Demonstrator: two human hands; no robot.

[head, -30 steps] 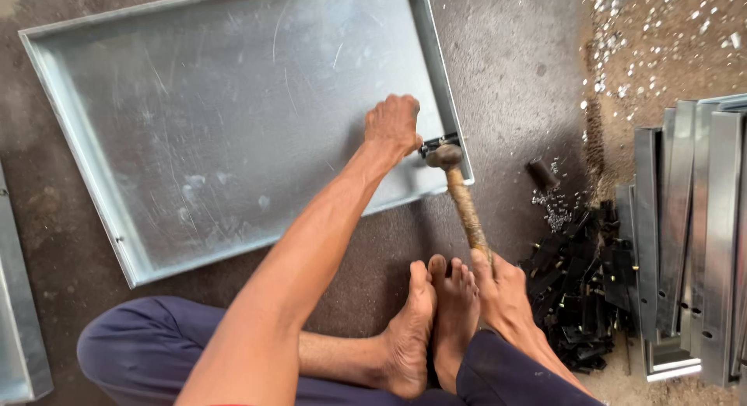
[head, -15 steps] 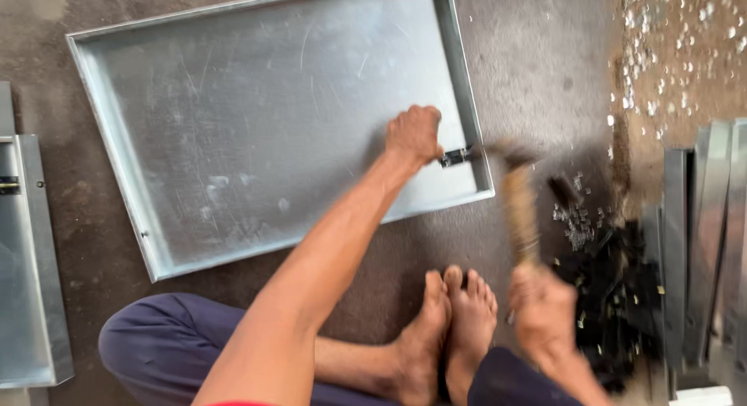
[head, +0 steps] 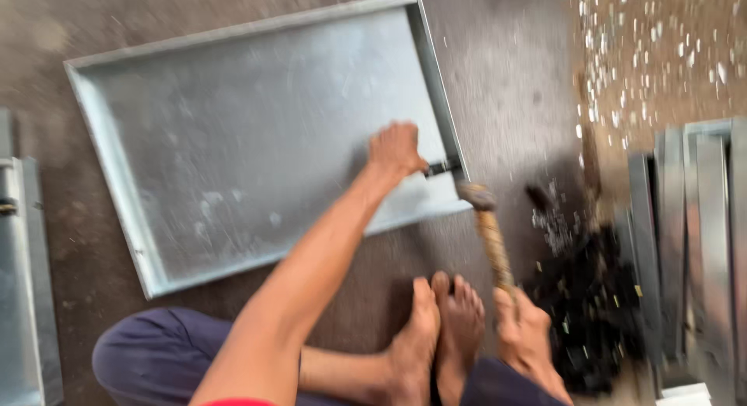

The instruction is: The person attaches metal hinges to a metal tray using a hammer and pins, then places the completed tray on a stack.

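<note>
- Sitting on a grey concrete floor (head: 513,79), bare feet (head: 440,328) together near the bottom centre, dark blue trousers (head: 148,359) at the near left.
- Lying flat across the far left and centre: a large shallow sheet-metal tray (head: 233,141) with upturned edges, near-right corner closest to the hands.
- Left hand (head: 395,151) resting inside the tray at that near-right corner, fingers curled shut around a small dark punch-like tool (head: 442,169); tool tip pressing toward the tray's right wall.
- Right hand (head: 523,328) at the near right, just beside the feet, clamped around the lower end of a wooden handle.
- Hammer (head: 489,231) standing nearly upright, head sitting just near of the tray's corner; touching or apart not determinable owing to motion blur.
- Lying to the right of the hammer: a heap of small dark metal pieces (head: 591,297).
- Stacking at the far right edge: folded galvanised channel sections (head: 700,243).
- Lying at the left edge: another folded metal piece (head: 27,281).
</note>
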